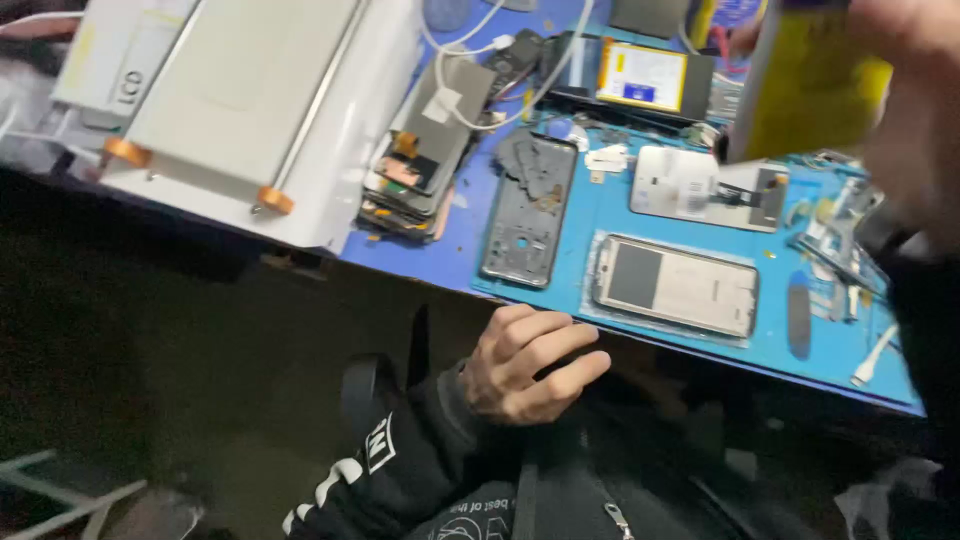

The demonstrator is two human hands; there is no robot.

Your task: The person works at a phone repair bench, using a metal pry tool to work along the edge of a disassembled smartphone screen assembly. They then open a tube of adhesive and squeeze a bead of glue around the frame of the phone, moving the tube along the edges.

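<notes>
Blue mat [770, 345] with phone frame [677, 285], left hand [525, 365] loosely curled, holding nothing, below edge, right hand [915, 110] blurred, gripping yellow box [805, 85].

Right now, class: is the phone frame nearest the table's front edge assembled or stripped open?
Stripped open: the phone frame lies flat with its grey inner plate exposed.

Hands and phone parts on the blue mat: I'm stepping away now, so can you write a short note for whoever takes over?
Left hand: below the table edge near the lap, fingers curled; whether it grips anything cannot be told.
Right hand: raised at the upper right, blurred, holding a yellow box.
On the blue mat: an open phone frame, a phone with its screen up, and a silver back plate.
Done: phones are opened and parts laid out.
Left: nothing is reassembled yet.
</notes>
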